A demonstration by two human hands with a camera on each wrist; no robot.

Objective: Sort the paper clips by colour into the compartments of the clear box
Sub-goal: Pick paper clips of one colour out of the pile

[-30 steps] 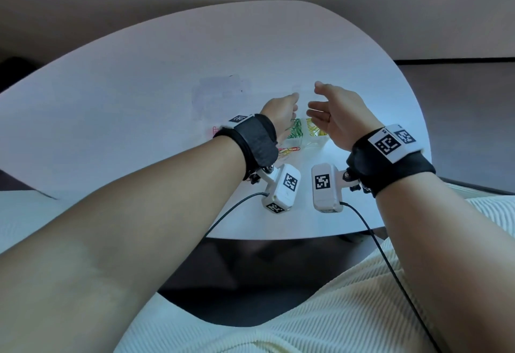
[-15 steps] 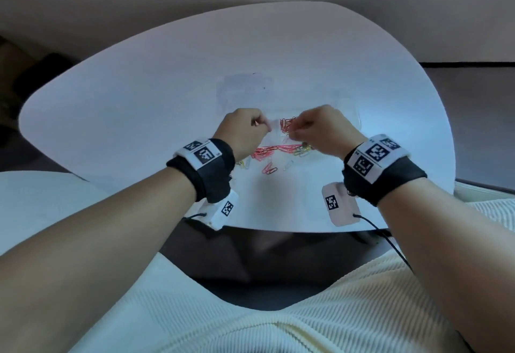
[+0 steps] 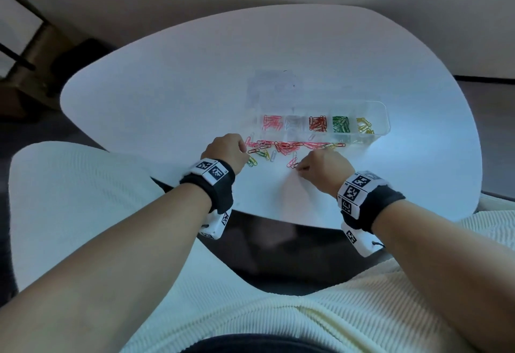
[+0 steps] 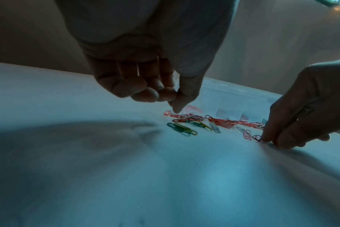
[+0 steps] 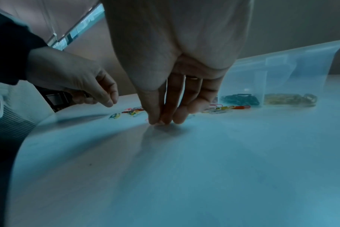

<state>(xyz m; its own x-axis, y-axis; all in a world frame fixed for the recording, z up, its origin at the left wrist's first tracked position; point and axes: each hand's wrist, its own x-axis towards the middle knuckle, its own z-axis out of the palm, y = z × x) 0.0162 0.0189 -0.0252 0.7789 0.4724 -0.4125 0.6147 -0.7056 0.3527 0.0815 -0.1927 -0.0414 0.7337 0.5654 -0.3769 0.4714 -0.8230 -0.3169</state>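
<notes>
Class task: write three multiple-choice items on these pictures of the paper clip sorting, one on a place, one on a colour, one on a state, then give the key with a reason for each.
1. Where do the loose clips lie?
A. Between the box and the hands
B. Behind the box
C. On the floor

2. What colour are the clips in the second compartment from the right end?
A. Blue
B. Green
C. White

3. What is the right hand doing?
A. Resting flat
B. Lifting the box
C. Fingertips down on the table

Key: 1 A, the head view shows them strewn before the box. 2 B, green heap. 3 C, fingertips meet the surface beside a clip.
</notes>
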